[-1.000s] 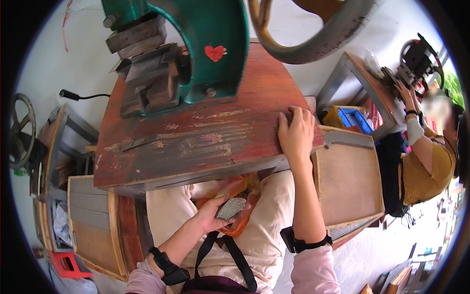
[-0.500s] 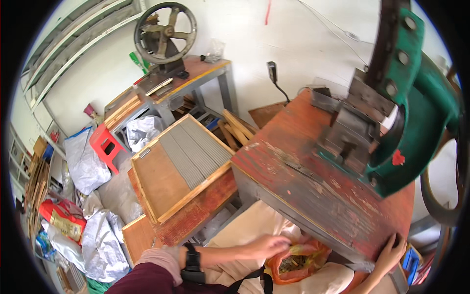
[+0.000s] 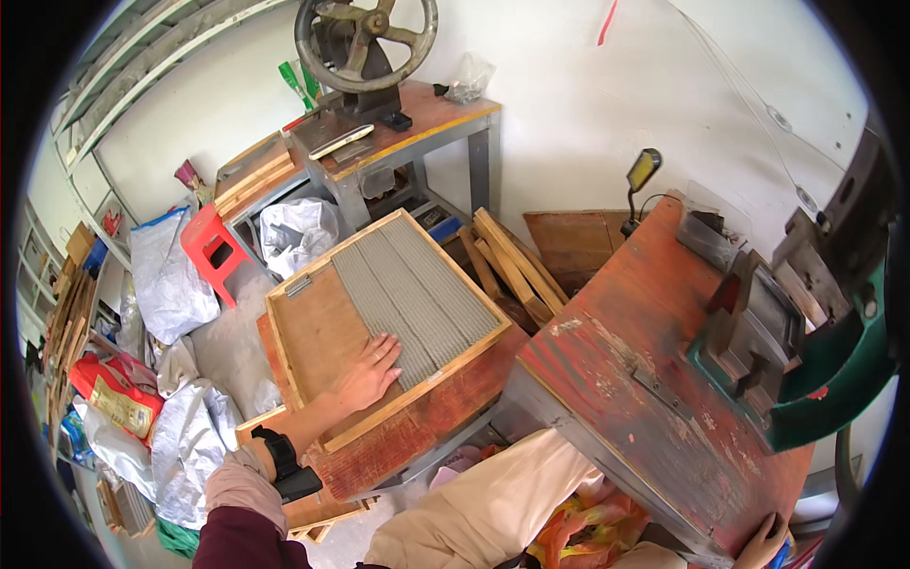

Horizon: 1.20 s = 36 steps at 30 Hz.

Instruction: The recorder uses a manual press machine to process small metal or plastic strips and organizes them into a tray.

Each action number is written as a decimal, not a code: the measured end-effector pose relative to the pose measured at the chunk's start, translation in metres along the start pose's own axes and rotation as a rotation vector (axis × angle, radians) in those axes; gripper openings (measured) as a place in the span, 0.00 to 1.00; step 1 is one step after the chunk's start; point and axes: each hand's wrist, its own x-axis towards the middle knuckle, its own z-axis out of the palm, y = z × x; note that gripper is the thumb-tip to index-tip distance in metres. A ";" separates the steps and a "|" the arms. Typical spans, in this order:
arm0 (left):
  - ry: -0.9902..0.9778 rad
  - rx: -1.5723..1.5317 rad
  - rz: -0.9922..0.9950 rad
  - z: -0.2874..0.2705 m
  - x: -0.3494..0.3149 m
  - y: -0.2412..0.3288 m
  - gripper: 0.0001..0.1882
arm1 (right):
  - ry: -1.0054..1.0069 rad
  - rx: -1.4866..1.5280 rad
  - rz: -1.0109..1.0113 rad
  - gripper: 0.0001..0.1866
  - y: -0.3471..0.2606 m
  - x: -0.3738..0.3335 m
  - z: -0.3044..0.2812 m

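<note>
My left hand (image 3: 372,372) lies flat on a shallow wooden-framed tray (image 3: 313,313), its fingers stretched out. Fingertips touch the near edge of rows of thin grey rod-like pieces (image 3: 408,289), which fill the tray's right part. A short loose stack of such pieces (image 3: 298,285) sits by the tray's left rim. My right hand (image 3: 762,544) curls round the near right corner of a worn red worktable (image 3: 626,379); its lower part is cut off by the frame. An orange-red plastic bag (image 3: 590,531) rests in my lap, its contents mostly hidden.
A green press-like machine (image 3: 834,389) stands on the worktable's right. Wooden strips (image 3: 517,266) lean behind the tray. Farther back are a handwheel machine (image 3: 365,47), a red stool (image 3: 213,251) and silver sacks (image 3: 194,455) on the left.
My left hand has moved from above the bag in my lap, leftward and away from me, onto the tray. My right hand stays at the worktable's corner. The view has shifted left.
</note>
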 end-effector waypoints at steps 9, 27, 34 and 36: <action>-0.082 0.021 0.062 -0.008 -0.028 -0.020 0.23 | -0.049 -0.101 -0.002 0.18 -0.004 -0.001 -0.001; -0.073 -0.332 -0.415 -0.006 -0.008 -0.031 0.32 | -0.053 -0.090 0.010 0.20 -0.004 -0.001 0.003; -0.051 -0.326 -0.500 -0.012 -0.008 -0.023 0.31 | -0.113 -0.033 0.042 0.18 0.073 -0.006 0.031; -0.092 -0.342 -0.554 -0.007 -0.012 -0.026 0.33 | -0.129 -0.065 0.059 0.17 0.074 -0.006 0.027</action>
